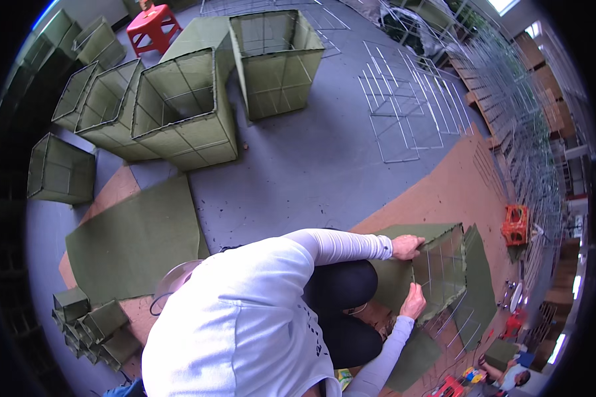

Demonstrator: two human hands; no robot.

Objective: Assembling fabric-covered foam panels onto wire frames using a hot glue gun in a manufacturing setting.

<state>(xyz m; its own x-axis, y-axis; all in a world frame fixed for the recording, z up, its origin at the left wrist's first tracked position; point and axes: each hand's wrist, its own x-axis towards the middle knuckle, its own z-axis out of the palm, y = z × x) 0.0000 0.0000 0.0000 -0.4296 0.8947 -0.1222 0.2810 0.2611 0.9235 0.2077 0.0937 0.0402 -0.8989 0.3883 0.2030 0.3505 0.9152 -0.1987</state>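
A wire-frame box partly covered in green fabric [449, 284] stands at the right, its thin metal rods showing across the open side. My left hand [407, 247] is closed on the fabric edge at the box's upper left corner. Lower down, my right hand [413, 302] pinches the near edge of the same box, close to a rod end. Both forearms wear white sleeves. Flat green fabric sheets [480, 284] lie beside and beneath the box. My dark-clad knees [343, 284] are bent just left of it.
Several finished-looking green boxes [185, 126] stand at the upper left, near a red stool [153, 30]. Bare wire frames [404, 106] lie on the grey floor. A large green sheet [136, 241] and stacked small boxes [89, 324] are at left. Another person [510, 376] sits lower right.
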